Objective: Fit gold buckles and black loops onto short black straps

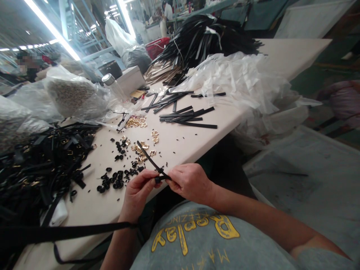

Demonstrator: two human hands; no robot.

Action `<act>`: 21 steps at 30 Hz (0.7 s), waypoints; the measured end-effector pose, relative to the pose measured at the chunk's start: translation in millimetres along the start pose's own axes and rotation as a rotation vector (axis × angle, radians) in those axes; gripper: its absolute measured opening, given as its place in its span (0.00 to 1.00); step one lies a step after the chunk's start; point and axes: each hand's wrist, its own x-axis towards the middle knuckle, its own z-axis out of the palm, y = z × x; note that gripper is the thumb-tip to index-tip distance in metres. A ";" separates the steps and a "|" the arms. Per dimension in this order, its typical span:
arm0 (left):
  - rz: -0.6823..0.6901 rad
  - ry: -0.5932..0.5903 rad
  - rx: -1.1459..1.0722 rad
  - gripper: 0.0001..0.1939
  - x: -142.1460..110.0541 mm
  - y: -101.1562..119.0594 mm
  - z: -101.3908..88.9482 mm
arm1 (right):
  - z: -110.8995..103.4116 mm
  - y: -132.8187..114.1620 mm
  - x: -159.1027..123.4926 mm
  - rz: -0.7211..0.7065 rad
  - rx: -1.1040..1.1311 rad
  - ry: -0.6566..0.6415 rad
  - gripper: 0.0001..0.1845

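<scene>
Both hands meet at the table's near edge over a thin black strap. My left hand pinches a small black loop-like piece on the strap between thumb and fingers. My right hand is closed around the strap's lower end, with its fingertips partly hidden. The strap's free end slants up and left over a group of gold buckles. Just left of my left hand lie small black ring-like pieces. More gold buckles sit farther back.
Cut black strips lie mid-table. A tangled heap of black straps covers the left side. Behind are a large strap bundle, crumpled clear plastic, a filled plastic bag and a bottle. A person is far back.
</scene>
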 end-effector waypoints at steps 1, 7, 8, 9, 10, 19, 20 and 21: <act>0.023 -0.027 0.019 0.06 -1.0 1.7 -0.4 | -1.2 -0.6 0.1 -0.014 -0.009 0.005 0.13; 0.107 -0.159 0.198 0.11 -9.6 16.8 -2.3 | -8.5 -1.8 -1.3 -0.086 -0.027 -0.021 0.14; 0.120 -0.176 0.223 0.12 -10.5 19.3 -2.1 | -9.4 -1.7 -2.0 -0.086 -0.014 -0.026 0.14; 0.130 -0.191 0.236 0.12 -11.1 21.5 -1.5 | -10.2 -1.6 -2.9 -0.080 0.009 -0.032 0.14; 0.133 -0.199 0.236 0.11 -11.3 23.2 -0.6 | -10.8 -1.7 -3.8 -0.070 0.044 -0.044 0.14; -0.105 -0.027 -0.103 0.03 -15.9 13.9 16.9 | -8.8 -6.0 -10.1 0.143 0.345 -0.092 0.23; -0.140 0.004 -0.149 0.03 -16.9 11.9 19.0 | -8.1 -6.2 -10.2 0.169 0.347 -0.096 0.22; -0.173 0.033 -0.186 0.03 -18.0 10.2 20.8 | -7.7 -6.3 -10.4 0.185 0.337 -0.101 0.22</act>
